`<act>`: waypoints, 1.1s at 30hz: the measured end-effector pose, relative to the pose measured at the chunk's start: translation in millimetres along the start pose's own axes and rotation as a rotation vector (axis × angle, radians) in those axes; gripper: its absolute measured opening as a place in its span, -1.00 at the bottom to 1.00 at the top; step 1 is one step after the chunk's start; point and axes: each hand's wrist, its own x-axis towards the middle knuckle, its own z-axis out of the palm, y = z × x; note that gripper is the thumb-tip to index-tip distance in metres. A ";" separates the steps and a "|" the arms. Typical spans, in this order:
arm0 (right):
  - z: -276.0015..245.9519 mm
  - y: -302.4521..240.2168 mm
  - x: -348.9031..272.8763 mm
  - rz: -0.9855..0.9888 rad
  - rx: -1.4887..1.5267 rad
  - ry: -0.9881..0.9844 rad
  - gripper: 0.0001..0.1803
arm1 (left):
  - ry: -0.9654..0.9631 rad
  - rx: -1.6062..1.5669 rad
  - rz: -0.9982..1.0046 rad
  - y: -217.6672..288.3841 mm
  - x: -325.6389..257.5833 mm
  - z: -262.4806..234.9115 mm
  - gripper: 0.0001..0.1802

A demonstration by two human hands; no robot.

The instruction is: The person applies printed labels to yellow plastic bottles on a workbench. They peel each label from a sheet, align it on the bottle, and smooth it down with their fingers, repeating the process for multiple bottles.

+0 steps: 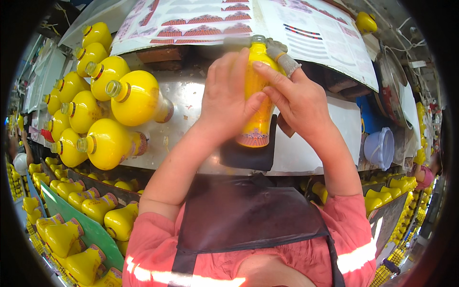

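Observation:
A tall yellow bottle (256, 125) with a patterned band at its base stands upright on a dark pad (248, 155) on the metal table (184, 103). My left hand (227, 98) wraps around its left side. My right hand (294, 95) presses on its right side, with grey wrapped fingertips up near the bottle's clear neck. Both hands are closed on the same bottle.
Several round yellow bottles (136, 98) lie in a row on the table's left. More yellow bottles (95, 208) fill bins at lower left beside a green board (86, 227). Printed label sheets (201, 19) lie beyond the bottle. A pale plastic bowl (381, 147) sits at right.

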 end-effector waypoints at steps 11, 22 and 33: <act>-8.4 16.7 6.5 0.263 0.203 -0.196 -0.47 | -0.017 -0.026 -0.001 0.4 -0.9 -0.2 -0.06; -23.6 1.6 9.8 0.093 0.380 0.066 -0.73 | -0.042 -0.168 -0.085 -0.9 -3.2 -7.6 0.03; -5.4 -33.9 -70.9 -0.276 0.229 0.091 -0.69 | -0.169 -0.562 -0.492 6.8 -56.5 3.1 -0.12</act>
